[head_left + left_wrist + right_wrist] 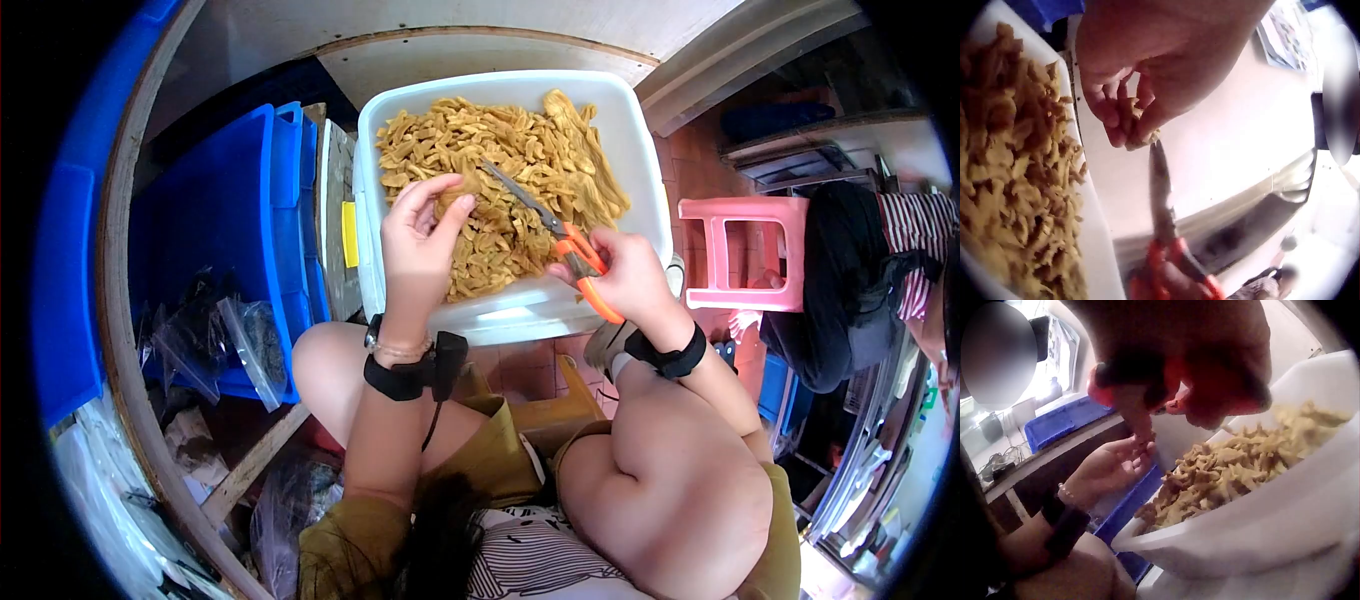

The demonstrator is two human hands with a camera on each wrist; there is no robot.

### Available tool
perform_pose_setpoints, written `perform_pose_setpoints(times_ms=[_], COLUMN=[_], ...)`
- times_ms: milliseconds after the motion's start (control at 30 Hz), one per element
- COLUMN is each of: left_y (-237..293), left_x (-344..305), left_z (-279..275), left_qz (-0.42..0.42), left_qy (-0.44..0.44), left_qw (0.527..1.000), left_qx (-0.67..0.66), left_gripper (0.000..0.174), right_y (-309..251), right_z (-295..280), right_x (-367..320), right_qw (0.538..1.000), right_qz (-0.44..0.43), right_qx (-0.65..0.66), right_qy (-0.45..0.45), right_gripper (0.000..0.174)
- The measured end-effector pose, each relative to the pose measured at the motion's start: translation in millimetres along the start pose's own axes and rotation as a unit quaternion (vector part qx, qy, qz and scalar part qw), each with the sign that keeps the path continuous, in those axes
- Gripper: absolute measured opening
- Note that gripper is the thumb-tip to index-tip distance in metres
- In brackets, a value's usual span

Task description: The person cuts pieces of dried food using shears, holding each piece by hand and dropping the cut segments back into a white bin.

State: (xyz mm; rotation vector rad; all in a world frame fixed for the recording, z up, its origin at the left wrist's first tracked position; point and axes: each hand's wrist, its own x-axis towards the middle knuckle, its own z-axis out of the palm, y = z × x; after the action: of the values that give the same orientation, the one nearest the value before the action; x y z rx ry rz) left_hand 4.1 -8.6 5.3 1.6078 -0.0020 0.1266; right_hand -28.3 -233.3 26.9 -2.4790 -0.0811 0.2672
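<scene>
A white tub (520,322) of yellow strips (520,150) sits between blue crates (230,210) and a pink stool (745,250) on a tiled floor (520,365). Over it the left hand (420,240) pinches one strip (1134,128), and the right hand (632,278) grips orange scissors (562,238).

Place: cramped home storeroom or back room
Signs: stacked blue crates (235,215), pink plastic stool (745,250), tiled floor (690,165), bagged clutter (215,340)

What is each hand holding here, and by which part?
The right hand grips the orange-handled scissors by their handle loops. The left hand pinches a small yellowish piece between thumb and fingertips, over the white tub.
</scene>
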Motion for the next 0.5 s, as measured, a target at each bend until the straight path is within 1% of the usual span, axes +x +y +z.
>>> perform_pose_setpoints(times_ms=[33, 67, 133, 167, 200, 233, 267, 367, 433, 500], left_y=[-1.8, -1.4, 4.9, 5.2, 5.2, 4.8, 3.8, -0.2, -1.4, -0.3], left_x=[0.0, -0.1, 0.5, -0.1, -0.8, -1.3, -1.7, -2.6, -2.7, -2.6], left_z=[1.3, 0.0, -3.3, -2.8, -1.4, -0.4, -0.1, 0.4, 0.8, 0.9], left_qz=[-0.078, -0.078, -0.136, -0.135, -0.140, -0.145, -0.144, -0.159, -0.132, -0.134], left_qy=[0.003, 0.004, -0.023, -0.022, -0.024, -0.026, -0.025, -0.046, -0.075, -0.076], left_qw=[0.983, 0.983, 0.959, 0.959, 0.946, 0.932, 0.932, 0.918, 0.930, 0.933], left_qx=[-0.168, -0.168, -0.249, -0.250, -0.291, -0.332, -0.333, -0.360, -0.334, -0.326], left_gripper=[0.021, 0.021, 0.028, 0.028, 0.027, 0.026, 0.026, 0.021, 0.018, 0.016], right_y=[-1.9, -4.0, -7.4, -8.8, -10.6, -12.9, -14.3, -15.1, -14.8, -14.0], right_z=[-3.8, -6.6, -9.1, -10.2, -11.1, -11.3, -11.1, -10.1, -10.8, -11.4], right_x=[-0.5, -1.0, -1.9, -2.5, -2.8, -2.8, -2.7, -2.4, -2.4, -2.8], right_qw=[1.000, 0.999, 0.999, 0.999, 0.999, 0.998, 0.997, 0.998, 0.998, 0.998], right_qz=[-0.014, -0.027, -0.036, -0.043, -0.044, -0.039, -0.035, -0.033, -0.036, -0.037], right_qx=[-0.012, -0.025, -0.018, -0.010, -0.010, -0.031, -0.052, -0.040, -0.034, -0.029], right_qy=[0.003, 0.005, -0.002, -0.010, -0.010, -0.023, -0.036, -0.044, -0.046, -0.048], right_gripper=[0.044, 0.044, 0.046, 0.047, 0.047, 0.052, 0.058, 0.058, 0.058, 0.058])
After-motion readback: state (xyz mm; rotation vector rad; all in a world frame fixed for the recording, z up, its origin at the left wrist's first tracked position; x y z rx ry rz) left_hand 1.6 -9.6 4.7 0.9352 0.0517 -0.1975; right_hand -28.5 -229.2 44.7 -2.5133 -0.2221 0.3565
